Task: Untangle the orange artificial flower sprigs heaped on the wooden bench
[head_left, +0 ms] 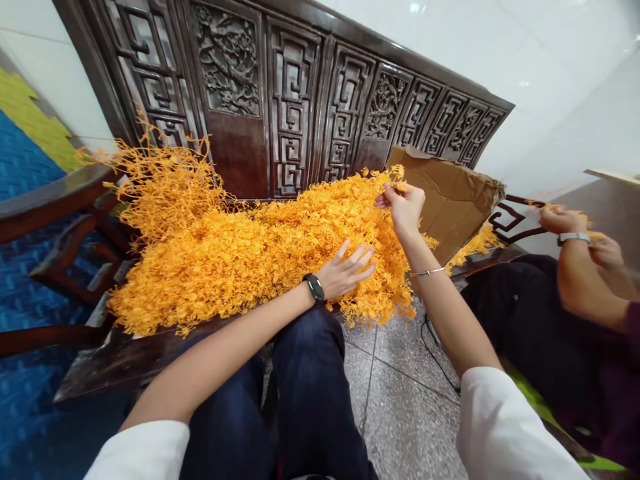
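Note:
A big heap of orange plastic sprigs (240,253) lies along the seat of a dark carved wooden bench (280,100). My left hand (345,272), with a black band on the wrist, rests flat on the heap with its fingers spread. My right hand (404,207), with a thin bracelet on the wrist, is raised above the heap's right end. Its fingers are pinched on an orange sprig (393,185) at the top of the pile.
A torn cardboard box (450,200) leans at the bench's right end. Another person sits at the right, with hands (575,230) holding more orange sprigs. A black cable (435,347) lies on the speckled tile floor. A blue mat covers the floor at the left.

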Available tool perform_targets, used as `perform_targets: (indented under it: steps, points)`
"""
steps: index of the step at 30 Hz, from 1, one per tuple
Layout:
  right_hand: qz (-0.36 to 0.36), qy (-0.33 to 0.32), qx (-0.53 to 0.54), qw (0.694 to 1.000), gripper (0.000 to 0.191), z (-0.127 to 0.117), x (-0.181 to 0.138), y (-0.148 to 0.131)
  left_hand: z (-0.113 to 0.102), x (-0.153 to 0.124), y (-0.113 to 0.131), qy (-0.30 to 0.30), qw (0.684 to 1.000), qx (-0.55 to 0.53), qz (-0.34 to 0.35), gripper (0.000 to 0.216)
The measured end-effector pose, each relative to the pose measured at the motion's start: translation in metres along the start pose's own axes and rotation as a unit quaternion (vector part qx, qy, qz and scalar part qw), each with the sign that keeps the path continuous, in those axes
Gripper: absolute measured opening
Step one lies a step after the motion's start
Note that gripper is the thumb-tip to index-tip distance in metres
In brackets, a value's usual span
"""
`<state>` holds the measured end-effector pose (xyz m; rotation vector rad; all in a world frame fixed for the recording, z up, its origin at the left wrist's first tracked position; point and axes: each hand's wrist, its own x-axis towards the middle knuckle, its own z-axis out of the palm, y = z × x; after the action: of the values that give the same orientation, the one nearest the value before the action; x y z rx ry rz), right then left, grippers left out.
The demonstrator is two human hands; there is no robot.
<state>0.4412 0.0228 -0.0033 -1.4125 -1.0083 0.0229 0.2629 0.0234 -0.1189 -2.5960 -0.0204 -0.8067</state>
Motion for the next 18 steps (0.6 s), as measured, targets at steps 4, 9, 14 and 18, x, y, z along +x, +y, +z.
perform_targets:
  steps: [4,9,14,18]
  points:
    - [-0.029,0.019,-0.011,0.999,0.021,0.008,0.006,-0.002,0.0,0.016,-0.007,-0.039,0.991,-0.074,-0.105,0.062]
    - [-0.061,0.057,-0.017,0.996,0.031,0.015,0.023,-0.001,0.012,0.015,-0.001,-0.078,0.981,-0.1,-0.145,0.054]
    - [-0.077,0.076,-0.008,0.994,0.034,0.018,0.046,0.002,0.02,0.006,0.006,-0.062,0.987,-0.084,-0.123,0.052]
    - [-0.086,0.102,0.007,0.991,0.033,0.021,0.061,-0.007,0.027,-0.001,0.008,-0.05,0.992,-0.058,-0.101,0.04]
